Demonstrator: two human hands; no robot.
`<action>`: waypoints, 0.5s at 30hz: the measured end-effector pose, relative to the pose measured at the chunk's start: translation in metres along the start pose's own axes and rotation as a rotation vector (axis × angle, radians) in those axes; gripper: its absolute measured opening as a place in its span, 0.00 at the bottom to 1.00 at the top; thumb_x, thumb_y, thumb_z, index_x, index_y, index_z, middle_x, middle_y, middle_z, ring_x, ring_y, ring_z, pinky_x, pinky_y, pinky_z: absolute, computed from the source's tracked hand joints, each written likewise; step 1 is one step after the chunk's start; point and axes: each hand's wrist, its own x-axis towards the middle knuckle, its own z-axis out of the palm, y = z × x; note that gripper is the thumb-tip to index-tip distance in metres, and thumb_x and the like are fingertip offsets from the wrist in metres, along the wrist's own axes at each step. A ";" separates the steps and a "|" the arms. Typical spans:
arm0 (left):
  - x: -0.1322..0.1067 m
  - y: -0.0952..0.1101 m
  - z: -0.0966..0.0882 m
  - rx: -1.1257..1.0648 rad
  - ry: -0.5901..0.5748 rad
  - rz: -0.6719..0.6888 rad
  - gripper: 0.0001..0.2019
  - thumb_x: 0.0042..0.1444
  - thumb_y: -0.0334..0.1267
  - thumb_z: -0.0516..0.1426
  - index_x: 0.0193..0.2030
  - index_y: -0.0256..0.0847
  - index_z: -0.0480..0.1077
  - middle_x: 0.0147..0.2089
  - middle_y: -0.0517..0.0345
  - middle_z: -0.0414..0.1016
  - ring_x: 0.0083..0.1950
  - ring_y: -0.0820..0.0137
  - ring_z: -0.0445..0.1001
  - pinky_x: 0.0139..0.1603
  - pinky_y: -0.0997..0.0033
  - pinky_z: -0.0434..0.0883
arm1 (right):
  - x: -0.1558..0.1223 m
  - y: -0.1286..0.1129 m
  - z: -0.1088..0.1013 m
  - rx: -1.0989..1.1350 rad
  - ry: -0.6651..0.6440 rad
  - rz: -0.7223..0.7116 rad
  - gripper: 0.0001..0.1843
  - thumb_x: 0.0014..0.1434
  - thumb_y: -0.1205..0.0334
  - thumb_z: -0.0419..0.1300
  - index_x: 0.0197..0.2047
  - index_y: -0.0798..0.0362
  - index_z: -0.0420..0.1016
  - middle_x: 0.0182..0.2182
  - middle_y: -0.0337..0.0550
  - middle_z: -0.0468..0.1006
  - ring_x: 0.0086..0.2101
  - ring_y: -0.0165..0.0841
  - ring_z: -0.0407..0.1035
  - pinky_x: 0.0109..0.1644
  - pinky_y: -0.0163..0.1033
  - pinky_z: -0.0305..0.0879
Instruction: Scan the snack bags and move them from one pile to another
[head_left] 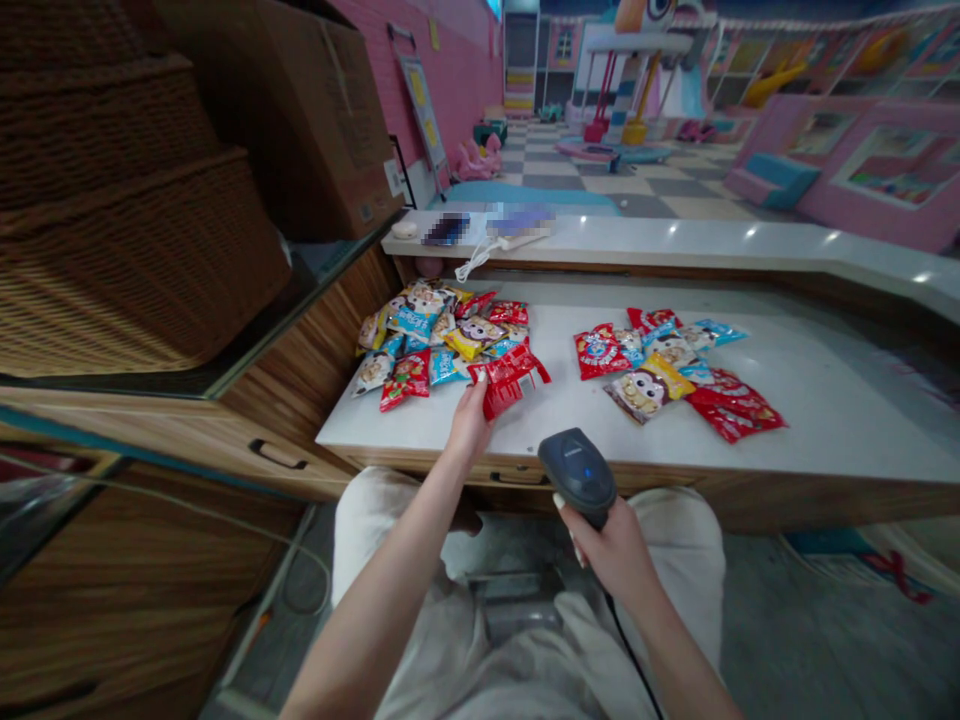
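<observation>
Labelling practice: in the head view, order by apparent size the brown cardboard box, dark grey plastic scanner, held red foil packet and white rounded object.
1. Brown cardboard box
2. Dark grey plastic scanner and held red foil packet: too alike to rank
3. White rounded object

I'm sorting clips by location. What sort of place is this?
Probably the counter of an indoor children's play area: a barcode scanner and snack packets are in front, with what looks like a slide beyond.
</observation>
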 end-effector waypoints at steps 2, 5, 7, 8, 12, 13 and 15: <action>0.005 -0.010 0.021 0.054 -0.065 0.081 0.15 0.69 0.48 0.63 0.53 0.39 0.78 0.56 0.47 0.86 0.64 0.56 0.82 0.72 0.52 0.73 | -0.005 0.006 -0.005 0.043 -0.008 0.029 0.20 0.62 0.44 0.66 0.26 0.47 0.74 0.10 0.34 0.67 0.13 0.35 0.65 0.20 0.37 0.62; 0.016 -0.029 0.069 0.288 -0.253 0.289 0.17 0.73 0.46 0.56 0.62 0.42 0.76 0.65 0.49 0.82 0.71 0.58 0.76 0.78 0.52 0.66 | -0.009 0.004 -0.013 0.095 0.019 0.060 0.19 0.60 0.44 0.67 0.26 0.48 0.74 0.11 0.34 0.69 0.13 0.33 0.64 0.19 0.36 0.61; 0.024 -0.043 0.106 0.497 -0.403 0.476 0.21 0.75 0.43 0.52 0.70 0.44 0.71 0.72 0.50 0.76 0.76 0.60 0.70 0.80 0.53 0.61 | -0.009 0.000 -0.020 0.104 0.036 0.074 0.20 0.58 0.43 0.68 0.25 0.48 0.74 0.11 0.35 0.69 0.13 0.33 0.64 0.19 0.36 0.61; 0.028 -0.050 0.124 0.609 -0.468 0.558 0.23 0.75 0.42 0.50 0.73 0.45 0.68 0.75 0.50 0.73 0.77 0.61 0.68 0.81 0.54 0.60 | -0.008 -0.002 -0.024 0.100 0.041 0.074 0.20 0.57 0.42 0.69 0.24 0.48 0.74 0.11 0.35 0.68 0.13 0.33 0.63 0.19 0.36 0.61; 0.037 -0.075 0.175 1.179 -0.700 0.732 0.30 0.73 0.40 0.51 0.80 0.41 0.59 0.81 0.44 0.62 0.84 0.59 0.56 0.84 0.51 0.50 | -0.004 -0.001 -0.039 0.088 0.056 0.081 0.23 0.56 0.39 0.71 0.24 0.49 0.76 0.11 0.36 0.68 0.13 0.34 0.64 0.18 0.36 0.62; 0.037 -0.080 0.181 1.331 -0.771 0.738 0.32 0.72 0.42 0.53 0.81 0.40 0.58 0.82 0.43 0.59 0.85 0.57 0.52 0.85 0.48 0.46 | -0.004 0.000 -0.043 0.089 0.059 0.093 0.24 0.56 0.39 0.71 0.24 0.49 0.76 0.11 0.37 0.69 0.13 0.34 0.64 0.18 0.36 0.62; 0.036 -0.085 0.184 1.547 -0.888 0.724 0.37 0.70 0.47 0.58 0.81 0.39 0.56 0.84 0.41 0.53 0.87 0.54 0.46 0.85 0.44 0.41 | -0.004 0.005 -0.048 0.082 0.070 0.103 0.25 0.55 0.38 0.72 0.24 0.50 0.77 0.12 0.38 0.71 0.13 0.34 0.64 0.17 0.36 0.61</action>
